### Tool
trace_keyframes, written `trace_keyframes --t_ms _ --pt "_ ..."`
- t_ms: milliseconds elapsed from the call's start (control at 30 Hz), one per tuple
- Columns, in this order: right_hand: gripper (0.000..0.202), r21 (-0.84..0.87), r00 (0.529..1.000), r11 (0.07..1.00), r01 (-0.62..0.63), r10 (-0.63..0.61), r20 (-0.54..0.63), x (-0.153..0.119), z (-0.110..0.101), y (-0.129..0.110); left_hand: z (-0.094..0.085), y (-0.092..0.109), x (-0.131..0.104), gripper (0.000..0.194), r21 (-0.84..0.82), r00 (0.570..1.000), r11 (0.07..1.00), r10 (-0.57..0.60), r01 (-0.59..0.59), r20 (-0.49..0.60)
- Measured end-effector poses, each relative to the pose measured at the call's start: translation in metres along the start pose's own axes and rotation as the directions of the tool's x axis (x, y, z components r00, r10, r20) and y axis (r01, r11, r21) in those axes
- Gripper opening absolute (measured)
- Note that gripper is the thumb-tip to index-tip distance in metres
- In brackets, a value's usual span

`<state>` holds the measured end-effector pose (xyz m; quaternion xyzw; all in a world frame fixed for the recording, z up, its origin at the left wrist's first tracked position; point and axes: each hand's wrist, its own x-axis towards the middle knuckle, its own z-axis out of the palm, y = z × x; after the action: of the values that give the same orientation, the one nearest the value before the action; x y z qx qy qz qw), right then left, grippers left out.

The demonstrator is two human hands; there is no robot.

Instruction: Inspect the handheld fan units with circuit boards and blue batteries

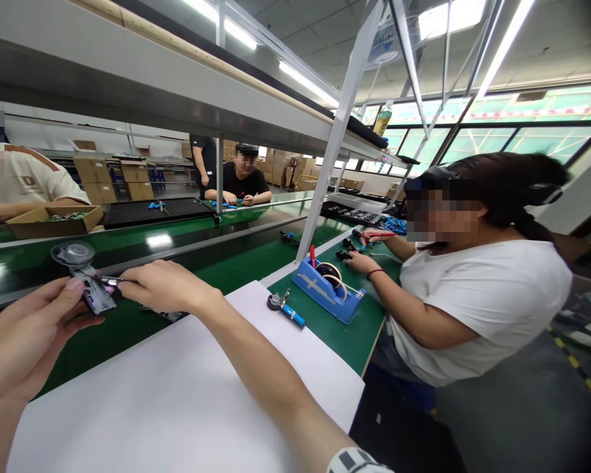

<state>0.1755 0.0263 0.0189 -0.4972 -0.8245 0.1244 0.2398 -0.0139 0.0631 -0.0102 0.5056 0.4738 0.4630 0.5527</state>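
My left hand (27, 328) holds a small dark gadget (91, 286) with a clear round suction cup (73, 253) at its top, lifted above the green belt. My right hand (165, 286) pinches a thin metal tool (113, 281) whose tip touches the side of the gadget. Both hands hover over the far edge of a white sheet (177, 387) that covers the bench in front of me.
A blue tape dispenser (329, 284) and a small blue-handled part (285, 307) lie right of the sheet. A co-worker in a white shirt (477, 309) works at the adjacent seat. Across the green conveyor (226, 263) sit other people, a cardboard box (54, 220) and a black tray (152, 211).
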Motion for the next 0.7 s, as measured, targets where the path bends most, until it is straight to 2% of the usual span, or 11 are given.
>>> trace_keyframes --t_ms 100,233,533,700 --pt "0.029 -0.038 0.999 0.999 0.024 -0.025 -0.022 0.002 0.003 0.006 0.004 0.001 -0.002 0.023 0.007 1.000 1.000 -0.017 0.017 0.002" --pt "0.033 -0.053 1.000 0.999 -0.002 0.002 -0.007 0.003 0.007 0.011 0.006 0.001 -0.002 0.029 -0.012 1.000 1.000 -0.016 0.016 0.006" --pt "0.034 -0.004 1.000 1.000 0.000 0.000 0.005 0.010 0.018 0.018 0.013 0.000 -0.004 0.019 -0.015 0.999 0.999 -0.051 0.051 0.007" --pt "0.035 -0.015 1.000 1.000 0.016 -0.016 0.025 0.011 0.019 0.021 0.012 -0.010 0.006 0.026 -0.003 0.999 0.999 -0.033 0.033 -0.011"
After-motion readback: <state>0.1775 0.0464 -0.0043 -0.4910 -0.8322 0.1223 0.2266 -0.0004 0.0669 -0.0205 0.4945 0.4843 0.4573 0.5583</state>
